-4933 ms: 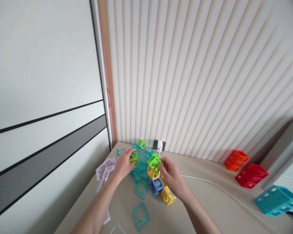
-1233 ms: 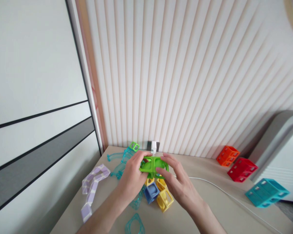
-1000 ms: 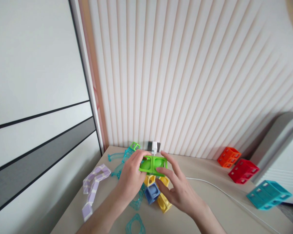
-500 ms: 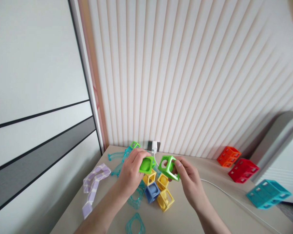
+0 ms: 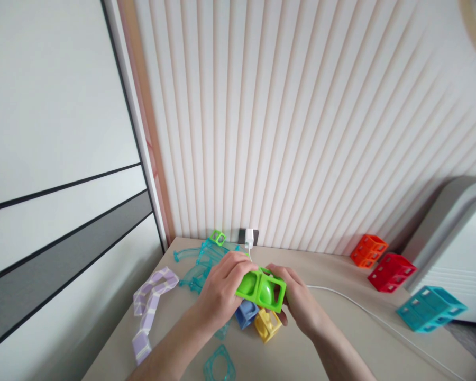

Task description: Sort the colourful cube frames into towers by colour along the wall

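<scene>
Brought together since half a second ago, the two green cubes (image 5: 258,289) meet above the blue cube (image 5: 245,316) and yellow cube (image 5: 266,327), left hand (image 5: 223,283) gripping one, right hand (image 5: 299,299) the other, though uneven pressure might twist them apart and drop one.

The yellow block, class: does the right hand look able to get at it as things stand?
Probably not without letting go: the right hand grips the green blocks, though the yellow block lies close by, its near side uncovered.
</scene>
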A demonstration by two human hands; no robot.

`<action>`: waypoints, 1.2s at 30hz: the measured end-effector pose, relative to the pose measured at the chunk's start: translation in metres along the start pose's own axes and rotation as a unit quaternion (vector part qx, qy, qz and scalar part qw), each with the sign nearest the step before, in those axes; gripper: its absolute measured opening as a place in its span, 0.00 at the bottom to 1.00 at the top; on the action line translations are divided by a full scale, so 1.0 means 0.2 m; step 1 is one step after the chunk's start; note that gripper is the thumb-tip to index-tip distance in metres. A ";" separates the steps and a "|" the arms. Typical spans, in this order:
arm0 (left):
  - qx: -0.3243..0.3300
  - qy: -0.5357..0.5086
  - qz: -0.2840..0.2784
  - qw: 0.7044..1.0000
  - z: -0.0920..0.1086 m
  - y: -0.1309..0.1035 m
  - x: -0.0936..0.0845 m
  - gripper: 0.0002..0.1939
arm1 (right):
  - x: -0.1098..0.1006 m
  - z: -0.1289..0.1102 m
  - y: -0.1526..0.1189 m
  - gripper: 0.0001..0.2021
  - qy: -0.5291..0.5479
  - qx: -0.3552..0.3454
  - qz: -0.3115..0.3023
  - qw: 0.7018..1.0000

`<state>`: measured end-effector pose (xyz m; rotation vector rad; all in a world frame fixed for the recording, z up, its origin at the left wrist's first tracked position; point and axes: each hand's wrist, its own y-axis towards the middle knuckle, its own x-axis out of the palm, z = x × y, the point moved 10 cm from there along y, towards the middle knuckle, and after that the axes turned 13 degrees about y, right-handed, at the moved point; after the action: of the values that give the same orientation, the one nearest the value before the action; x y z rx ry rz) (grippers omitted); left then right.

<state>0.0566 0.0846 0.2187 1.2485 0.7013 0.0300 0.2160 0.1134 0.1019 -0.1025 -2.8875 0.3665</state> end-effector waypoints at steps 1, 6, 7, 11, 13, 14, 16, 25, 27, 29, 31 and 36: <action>0.000 -0.001 0.000 1.000 0.00 0.00 0.00 0.15 | 0.01 0.01 0.00 0.22 -0.002 0.005 -0.009 1.000; 0.022 0.011 0.010 1.000 0.02 -0.01 -0.01 0.15 | 0.05 0.01 0.01 0.22 -0.015 0.006 -0.023 1.000; 0.027 0.015 0.013 0.999 0.03 -0.01 -0.01 0.15 | 0.06 0.00 0.00 0.23 -0.020 0.004 -0.027 0.999; 0.013 0.031 0.026 0.999 0.01 -0.01 -0.02 0.12 | 0.12 -0.07 -0.04 0.32 -0.032 -0.024 -0.078 0.996; -0.018 0.046 0.029 0.998 -0.03 -0.01 -0.02 0.12 | 0.14 -0.15 -0.07 0.36 -0.042 -0.073 -0.096 0.992; -0.033 0.054 0.030 0.998 -0.04 -0.01 -0.02 0.12 | 0.14 -0.19 -0.09 0.35 -0.054 -0.105 -0.095 0.988; -0.049 0.061 0.031 0.996 -0.06 -0.01 -0.02 0.11 | 0.13 -0.24 -0.11 0.32 -0.082 -0.160 -0.077 0.981; -0.020 0.078 0.058 0.995 -0.01 -0.02 -0.05 0.08 | 0.15 -0.19 -0.09 0.30 -0.047 -0.175 -0.055 0.982; -0.007 0.077 0.068 0.995 0.00 -0.01 -0.07 0.08 | 0.16 -0.20 -0.10 0.29 -0.046 -0.183 -0.061 0.980; 0.001 0.071 0.070 0.995 0.00 -0.02 -0.07 0.09 | 0.18 -0.21 -0.11 0.27 -0.039 -0.194 -0.083 0.977; 0.002 0.064 0.062 0.996 -0.01 -0.03 -0.06 0.09 | 0.21 -0.21 -0.13 0.26 -0.020 -0.195 -0.109 0.975; -0.004 0.098 0.005 0.995 -0.04 -0.04 -0.02 0.12 | 0.21 -0.19 -0.12 0.25 -0.008 -0.186 -0.142 0.972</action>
<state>0.0468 0.0880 0.2116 1.2524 0.8627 0.1658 0.1822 0.1028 0.1528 0.2510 -2.8923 -0.2277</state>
